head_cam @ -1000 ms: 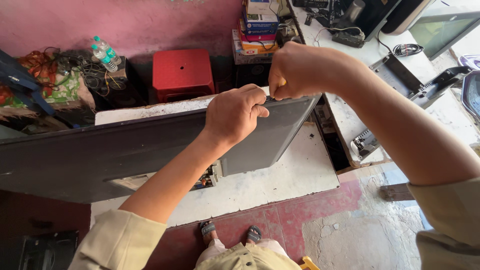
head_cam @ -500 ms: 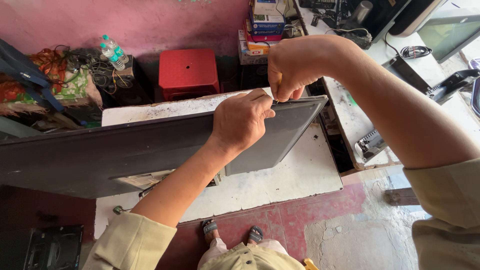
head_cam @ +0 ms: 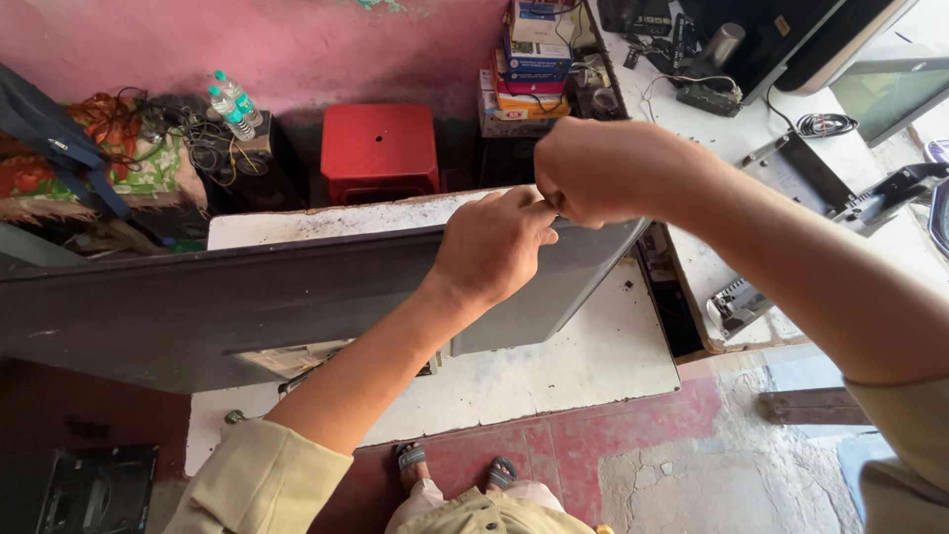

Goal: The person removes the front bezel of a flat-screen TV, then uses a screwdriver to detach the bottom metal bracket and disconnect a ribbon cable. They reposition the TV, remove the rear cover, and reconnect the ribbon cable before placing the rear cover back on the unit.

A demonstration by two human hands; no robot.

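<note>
A large flat dark panel (head_cam: 198,307), like a television standing on edge with its back to me, rests on a white worktable (head_cam: 554,366). My left hand (head_cam: 491,247) lies over the panel's top edge near its right end, fingers curled on it. My right hand (head_cam: 593,170) is a closed fist just above that edge, pinching something small that I cannot make out. The fingertips of both hands touch.
A red stool (head_cam: 380,148) stands behind the table by a pink wall. Stacked boxes (head_cam: 529,59) sit to its right, bottles (head_cam: 232,104) and tangled cables to its left. A cluttered bench (head_cam: 791,148) with screens runs along the right. My sandalled feet (head_cam: 455,463) show below.
The view has shifted slightly; both hands stay at the panel's top edge. My right fist has dropped a little closer to the left fingertips.
</note>
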